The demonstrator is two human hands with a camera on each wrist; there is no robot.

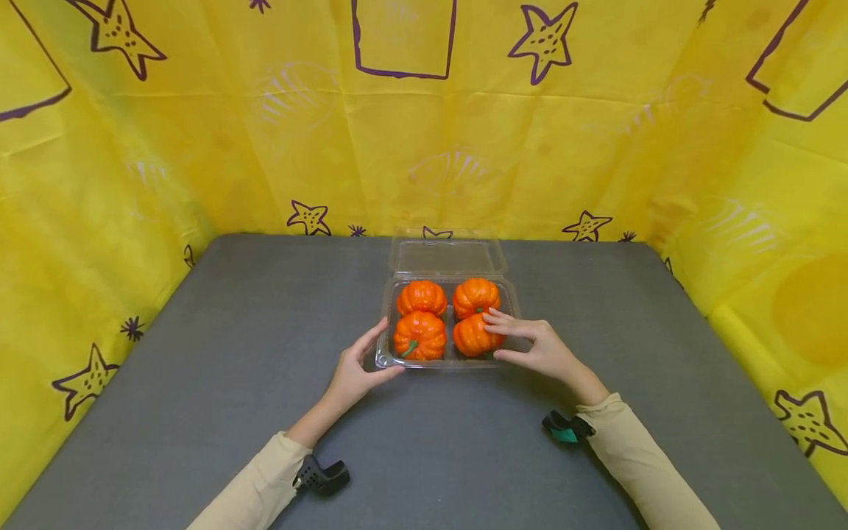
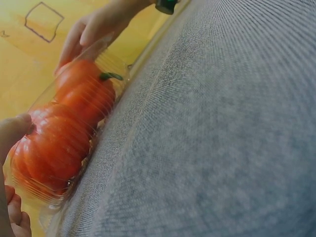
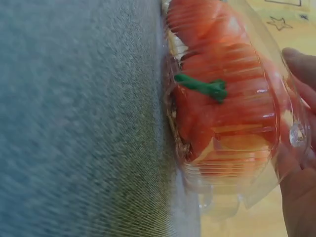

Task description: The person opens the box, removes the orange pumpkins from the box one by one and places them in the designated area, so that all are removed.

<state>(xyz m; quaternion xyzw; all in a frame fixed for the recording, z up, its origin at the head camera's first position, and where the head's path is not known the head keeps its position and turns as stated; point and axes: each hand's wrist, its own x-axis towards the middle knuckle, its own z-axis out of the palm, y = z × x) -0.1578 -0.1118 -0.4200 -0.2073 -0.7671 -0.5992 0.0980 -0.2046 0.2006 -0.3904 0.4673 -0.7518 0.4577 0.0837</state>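
Four-sided and clear, a hinged plastic container (image 1: 450, 364) stands on the table with its lid (image 1: 447, 258) folded back. Several orange toy pumpkins sit in it: two behind, a front left pumpkin (image 1: 420, 336) with its green stem toward me, and a front right pumpkin (image 1: 472, 337). My left hand (image 1: 354, 374) grips the container's front left corner, thumb at the front wall and fingers along the side. Over the front right pumpkin, my right hand (image 1: 539, 350) lays its fingers on top, with the thumb by its front right side. A green stem (image 3: 202, 88) shows through the wall in the right wrist view.
Under the container is a grey table (image 1: 265, 316). A yellow cloth (image 1: 265, 147) printed with starfish hangs behind it and along both sides. Black straps sit at both wrists, over beige sleeves (image 1: 642, 456).
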